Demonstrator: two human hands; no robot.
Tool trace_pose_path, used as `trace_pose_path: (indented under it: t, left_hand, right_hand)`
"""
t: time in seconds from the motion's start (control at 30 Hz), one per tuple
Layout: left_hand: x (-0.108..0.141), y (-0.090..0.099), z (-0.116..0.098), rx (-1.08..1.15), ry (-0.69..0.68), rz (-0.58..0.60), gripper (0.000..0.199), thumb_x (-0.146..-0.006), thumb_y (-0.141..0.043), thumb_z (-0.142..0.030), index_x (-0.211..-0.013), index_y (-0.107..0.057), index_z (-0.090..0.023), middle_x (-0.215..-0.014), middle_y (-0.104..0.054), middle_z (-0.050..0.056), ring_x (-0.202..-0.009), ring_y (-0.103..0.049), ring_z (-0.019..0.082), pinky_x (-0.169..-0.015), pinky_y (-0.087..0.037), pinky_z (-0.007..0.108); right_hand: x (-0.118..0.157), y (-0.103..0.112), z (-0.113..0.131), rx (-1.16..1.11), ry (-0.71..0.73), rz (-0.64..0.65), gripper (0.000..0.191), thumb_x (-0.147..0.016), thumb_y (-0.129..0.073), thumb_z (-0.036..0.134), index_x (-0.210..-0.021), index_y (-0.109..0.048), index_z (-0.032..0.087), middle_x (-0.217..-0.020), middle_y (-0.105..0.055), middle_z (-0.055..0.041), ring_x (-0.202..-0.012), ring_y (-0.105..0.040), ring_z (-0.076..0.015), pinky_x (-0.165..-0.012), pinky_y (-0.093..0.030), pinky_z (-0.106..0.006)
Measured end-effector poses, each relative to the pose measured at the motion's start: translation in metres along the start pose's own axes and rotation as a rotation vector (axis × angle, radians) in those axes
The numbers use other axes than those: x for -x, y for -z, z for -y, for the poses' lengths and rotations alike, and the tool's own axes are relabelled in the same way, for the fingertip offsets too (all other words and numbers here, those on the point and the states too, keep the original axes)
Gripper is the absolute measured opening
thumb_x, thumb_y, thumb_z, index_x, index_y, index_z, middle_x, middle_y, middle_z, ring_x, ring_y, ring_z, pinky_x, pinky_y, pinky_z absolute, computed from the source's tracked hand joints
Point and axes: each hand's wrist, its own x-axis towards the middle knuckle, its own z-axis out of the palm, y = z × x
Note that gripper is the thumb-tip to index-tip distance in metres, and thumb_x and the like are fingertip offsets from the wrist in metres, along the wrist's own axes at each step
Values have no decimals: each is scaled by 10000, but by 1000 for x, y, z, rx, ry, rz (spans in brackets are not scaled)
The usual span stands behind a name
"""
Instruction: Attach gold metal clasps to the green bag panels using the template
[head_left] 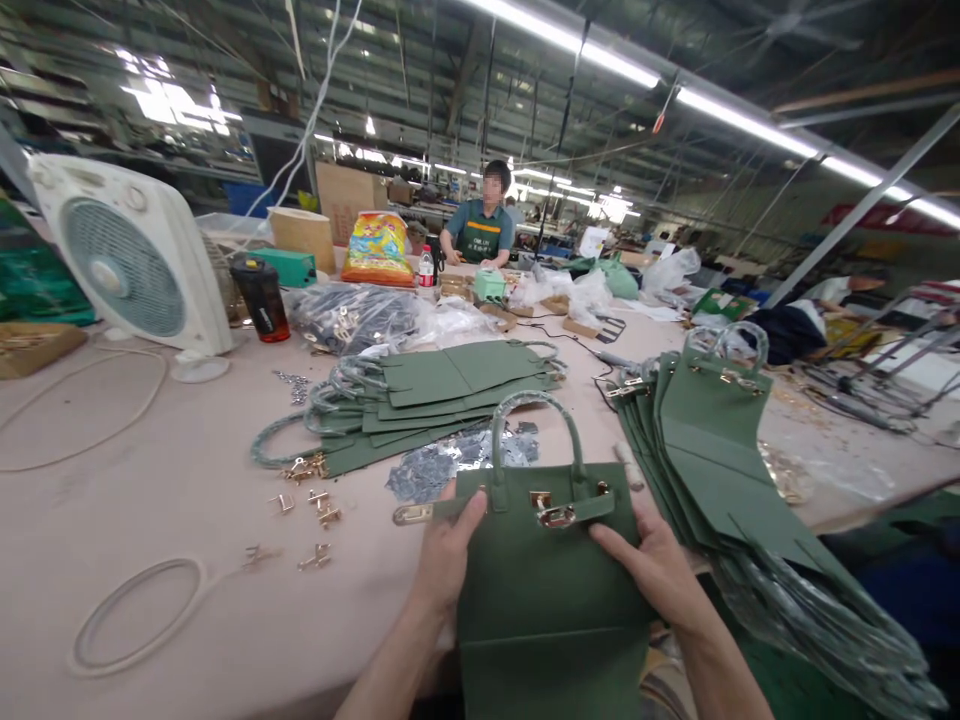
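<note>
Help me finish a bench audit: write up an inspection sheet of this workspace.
Surface: pale table, with small parts scattered loose.
Job's things: green bag, in hand; left stack of green panels with handles; right stack of green panels; grey metal plates; gold-toned fittings.
Clutter: fan, tumbler, colourful packet, bottle.
Grips: left hand and right hand each hold one side of the green bag.
Cables: white wires hang at upper left.
Surroundings: person at the table's far side; strip lights lit overhead.

Long strip lights (742, 121) beneath a dark beamed roof (615, 125), bright windows (169, 105) far left.
</note>
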Motion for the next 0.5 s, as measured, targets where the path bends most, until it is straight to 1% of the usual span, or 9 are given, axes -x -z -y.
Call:
trace_pose_path:
  t: [0.07,0.1,0.2,0.27,0.3,0.37,0.43,0.5]
  left_hand:
    - [5,-2,1,-26,24,-31,518,-898,-710,-516,-1300,-611,-204,-1187,-758,96,-1040,-737,283,-913,-603,416]
    - [7,-3,2,-84,7,-53,579,-892,-717,-508,-1368,-556,-221,-1243,-740,97,-1093,-725,287,-948,-594,420]
    - [12,-2,-4,-390,-78,-94,845,-822,-809,-460,-1524,-376,-273,-1427,-636,97,-1280,-634,297,-1082,-522,423]
    - [16,-3,-14,-591,-84,-147,951,-778,-852,-460,-1555,-328,-299,-1481,-583,97,-1320,-596,318,-1108,-495,439]
    - [18,-5,-19,-656,-74,-184,970,-762,-865,-466,-1555,-329,-309,-1478,-579,96,-1310,-598,329,-1098,-497,449]
    - [22,-9,-30,-698,-83,-252,973,-736,-883,-478,-1536,-354,-314,-1424,-606,92,-1248,-626,333,-1052,-518,452]
    - [26,-15,-39,-666,-131,-272,934,-736,-882,-496,-1502,-392,-288,-1325,-652,92,-1158,-661,321,-999,-537,444]
    - [29,-19,-44,-625,-176,-296,897,-733,-880,-511,-1463,-430,-249,-1240,-675,96,-1084,-678,314,-956,-545,442]
  right_hand:
    - [8,0,3,12,-12,-50,489,-824,-820,509,-1205,-758,209,-1142,-783,-109,-1032,-731,-333,-840,-634,-397]
    - [11,-1,5,11,-6,-72,490,-828,-817,506,-1221,-756,219,-1144,-784,-104,-1031,-731,-329,-829,-636,-387]
    - [16,-5,10,5,15,-98,522,-817,-832,486,-1266,-744,234,-1166,-780,-99,-1046,-725,-329,-816,-641,-371]
    - [16,-8,15,30,23,-91,479,-804,-840,472,-1209,-765,227,-1153,-783,-99,-1026,-728,-326,-812,-640,-366]
    - [16,-11,18,57,33,-90,452,-792,-845,467,-1168,-777,226,-1136,-787,-97,-1009,-731,-322,-812,-637,-364]
    - [15,-18,29,131,72,-115,417,-744,-862,461,-1082,-791,229,-1079,-798,-95,-962,-737,-319,-808,-632,-362]
    - [13,-28,42,241,108,-160,423,-690,-867,452,-1038,-785,227,-1022,-805,-89,-929,-742,-318,-791,-627,-356]
    - [12,-39,56,377,110,-211,438,-676,-836,454,-1032,-765,210,-991,-806,-78,-909,-750,-311,-755,-621,-336]
